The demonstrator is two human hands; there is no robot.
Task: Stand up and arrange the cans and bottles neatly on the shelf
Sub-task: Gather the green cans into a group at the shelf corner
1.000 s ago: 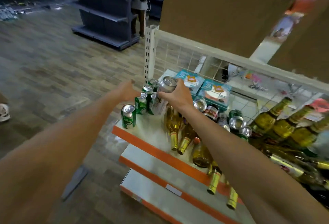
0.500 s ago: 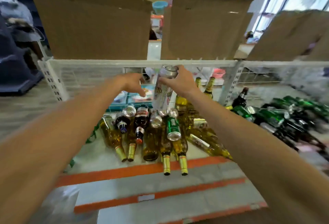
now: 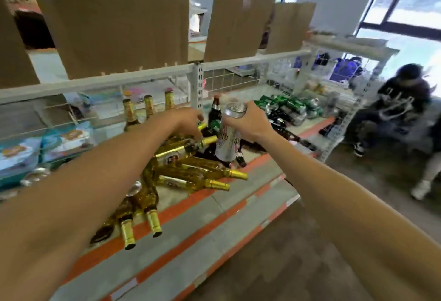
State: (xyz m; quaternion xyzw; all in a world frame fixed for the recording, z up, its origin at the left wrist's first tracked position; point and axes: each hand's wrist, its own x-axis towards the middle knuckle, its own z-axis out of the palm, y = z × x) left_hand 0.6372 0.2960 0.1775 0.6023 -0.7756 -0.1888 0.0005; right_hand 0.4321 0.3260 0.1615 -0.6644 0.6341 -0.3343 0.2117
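Above the shelf [image 3: 222,195] edge, right hand [image 3: 254,124] grips a can [image 3: 228,143] upright.

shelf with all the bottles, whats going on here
A person is tidying drinks on a store shelf. Their right hand grips a tall silver can by its top, holding it upright above the pile. Their left hand reaches toward the amber bottles, most of which lie on their sides in a heap. A few amber bottles already stand upright at the back. Green cans lie jumbled further right.
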